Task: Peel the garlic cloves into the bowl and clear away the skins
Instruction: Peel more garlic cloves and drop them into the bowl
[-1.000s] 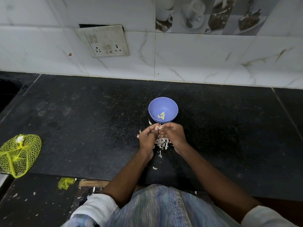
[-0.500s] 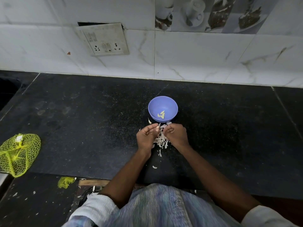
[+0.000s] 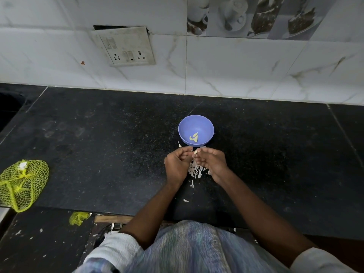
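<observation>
One blue bowl (image 3: 196,123) stands on the black counter (image 3: 110,138), directly beyond my two hands. Inside it lie what look like three peeled cloves (image 3: 194,137), pale yellow and tapered; the largest points its tip up toward the wall, its long axis roughly along my line of sight. My left hand (image 3: 176,164) and right hand (image 3: 211,162) sit just in front of the bowl's near rim, fingers curled, fingertips almost meeting. Pinched at the fingertips of my right hand is one garlic clove (image 3: 195,152), whitish, small; its long axis runs roughly away from me, toward the bowl. Whether my left fingertips also touch it I cannot tell. One heap of skins (image 3: 194,170), white and papery, lies on the counter between and under my wrists, with two stray flakes (image 3: 186,200) nearer my body. One yellow mesh bag (image 3: 21,184) lies well apart at the far left.
</observation>
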